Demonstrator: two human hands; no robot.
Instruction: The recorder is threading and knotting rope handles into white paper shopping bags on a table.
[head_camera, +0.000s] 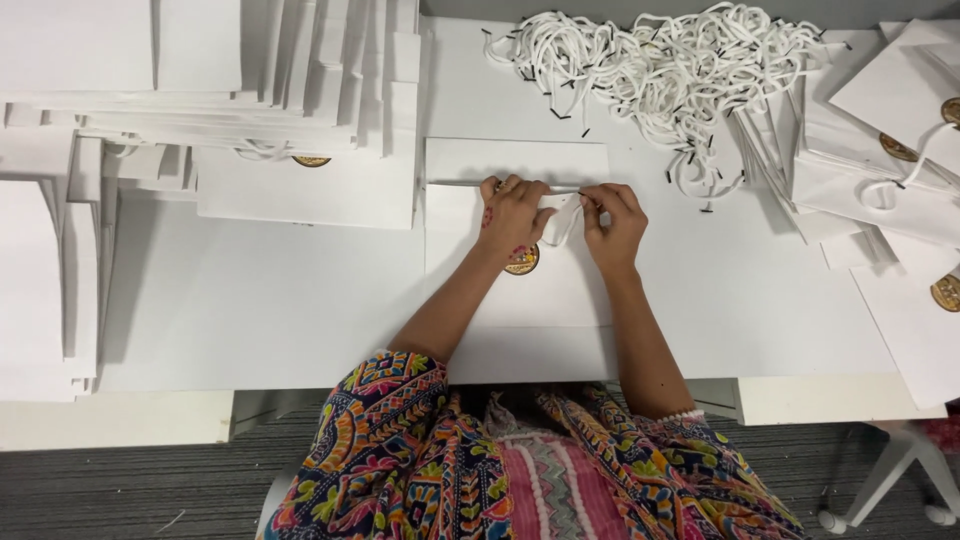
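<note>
Both hands, left hand (512, 212) and right hand (612, 222), pinch a soft white cord (562, 222) on a flat paper bag (540, 300). The smooth white table (260, 300) stands on grey carpet (120, 490).

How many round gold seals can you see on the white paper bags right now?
5: one gold seal under the left hand, one on the left stack, three on the right bags. Stacked bags may hide others.

The white worktop (260, 300) bears a flat paper bag (540, 300) under the grip, bag stacks (200, 90) leftward, cord handles (670, 60) beyond.
</note>
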